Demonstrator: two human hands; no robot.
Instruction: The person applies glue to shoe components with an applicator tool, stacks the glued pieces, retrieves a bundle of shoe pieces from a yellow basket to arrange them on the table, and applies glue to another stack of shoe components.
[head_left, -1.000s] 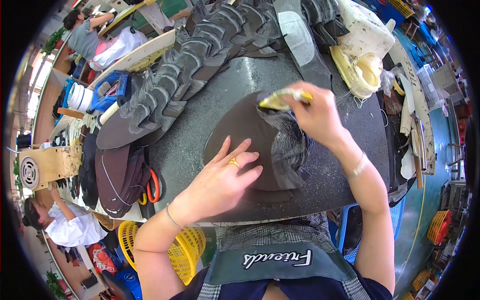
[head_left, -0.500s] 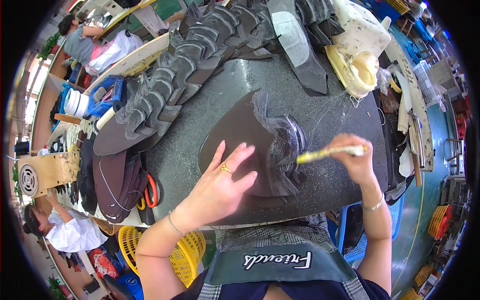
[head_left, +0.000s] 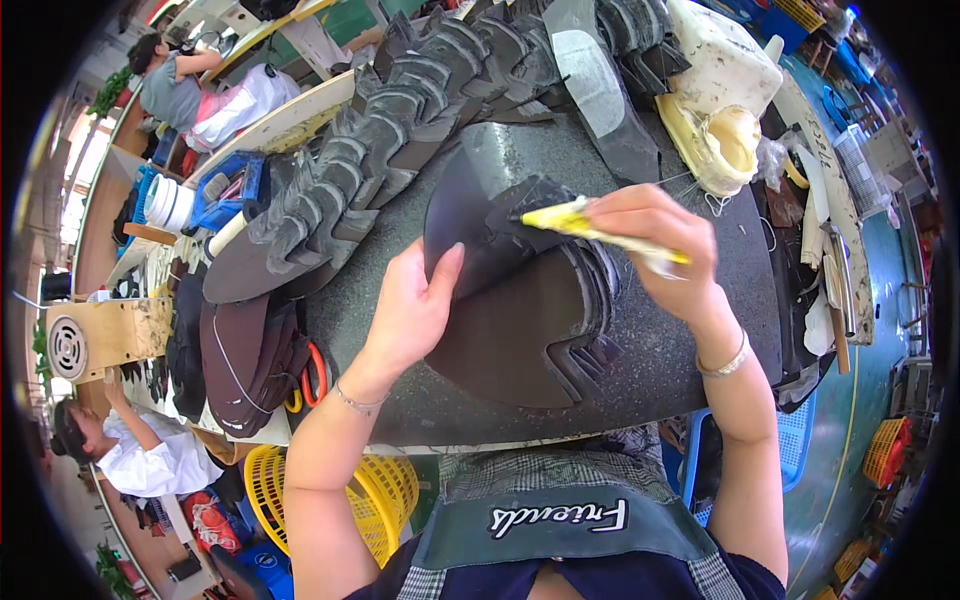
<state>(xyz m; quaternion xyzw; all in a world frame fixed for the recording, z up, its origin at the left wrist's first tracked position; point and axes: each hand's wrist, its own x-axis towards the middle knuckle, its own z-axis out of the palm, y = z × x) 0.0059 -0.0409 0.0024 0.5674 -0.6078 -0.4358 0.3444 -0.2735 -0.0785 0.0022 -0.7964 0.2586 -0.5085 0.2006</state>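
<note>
My left hand (head_left: 408, 308) grips the near left edge of a dark curved sheet piece (head_left: 458, 215), thumb on top, and holds it tilted up off the table. In my right hand (head_left: 655, 240) is a brush (head_left: 562, 218) with a yellow, stained handle. Its dark tip is at the notched right end of the lifted piece. Beneath lies a small stack of like dark brown pieces (head_left: 505, 340), with stepped, notched edges at the right. The fingers under the lifted piece are hidden.
Overlapping dark pieces (head_left: 345, 185) run along the far left of the dark table (head_left: 680, 330). A cream glue-crusted container (head_left: 722, 150) stands at the far right. Orange-handled scissors (head_left: 316, 375) lie left, beside bundled brown pieces (head_left: 245, 360). Yellow (head_left: 385, 505) and blue (head_left: 790, 440) baskets are below.
My left hand has gone from resting flat on the top piece to gripping a piece and raising it away to the far left. The brush has moved left and farther away, onto the piece.
</note>
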